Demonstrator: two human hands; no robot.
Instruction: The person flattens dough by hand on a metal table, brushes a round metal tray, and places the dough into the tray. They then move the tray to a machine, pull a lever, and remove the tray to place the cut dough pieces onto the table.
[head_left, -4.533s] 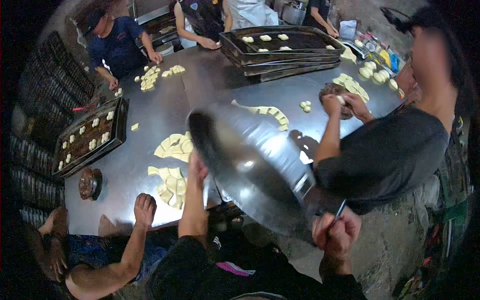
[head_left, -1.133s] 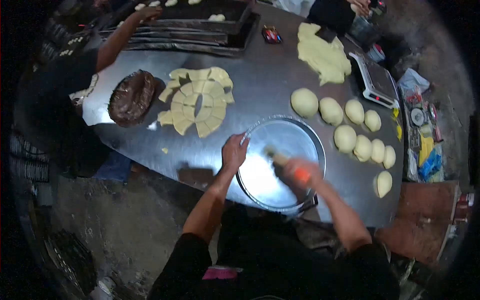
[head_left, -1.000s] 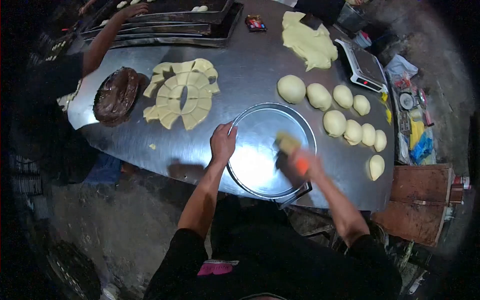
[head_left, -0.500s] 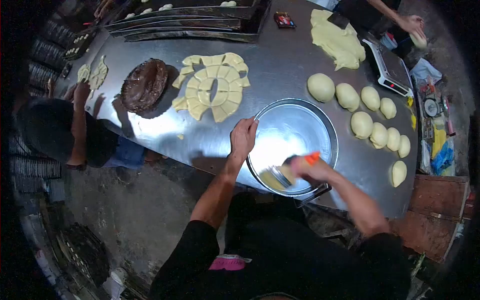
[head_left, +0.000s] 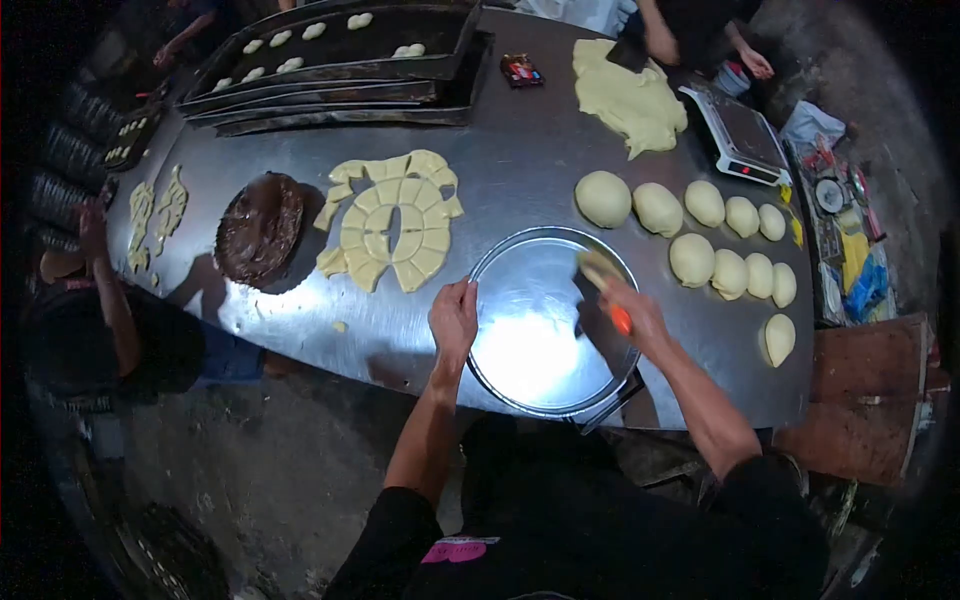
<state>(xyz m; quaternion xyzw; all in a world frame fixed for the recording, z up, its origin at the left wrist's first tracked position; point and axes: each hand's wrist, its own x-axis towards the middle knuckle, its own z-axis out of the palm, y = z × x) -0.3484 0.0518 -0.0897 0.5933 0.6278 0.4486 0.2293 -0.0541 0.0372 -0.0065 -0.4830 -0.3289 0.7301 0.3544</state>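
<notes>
A round metal pan (head_left: 520, 345) lies at the table's front edge, its bottom shiny. My left hand (head_left: 455, 318) grips the left rim of the pan with its fingers closed. My right hand (head_left: 632, 315) is closed round a brush (head_left: 600, 270) with an orange part on its handle, and the bristles are at the pan's upper right side. Left of the pan lies a flat sheet of dough cut into pieces (head_left: 400, 225). Several round dough balls (head_left: 692, 260) sit to the right.
A dark brown mass (head_left: 262, 230) lies on the metal table (head_left: 500, 180). Stacked black trays (head_left: 340, 75) stand behind. At the upper right are a dough slab (head_left: 630, 100), a scale (head_left: 735, 135) and a co-worker's hand (head_left: 755, 64). Another person (head_left: 120, 330) is at the left.
The brush in my right hand has moved from the pan's near side to its upper right. The view has shifted. The co-worker at the upper right no longer holds a dough piece in the visible hand.
</notes>
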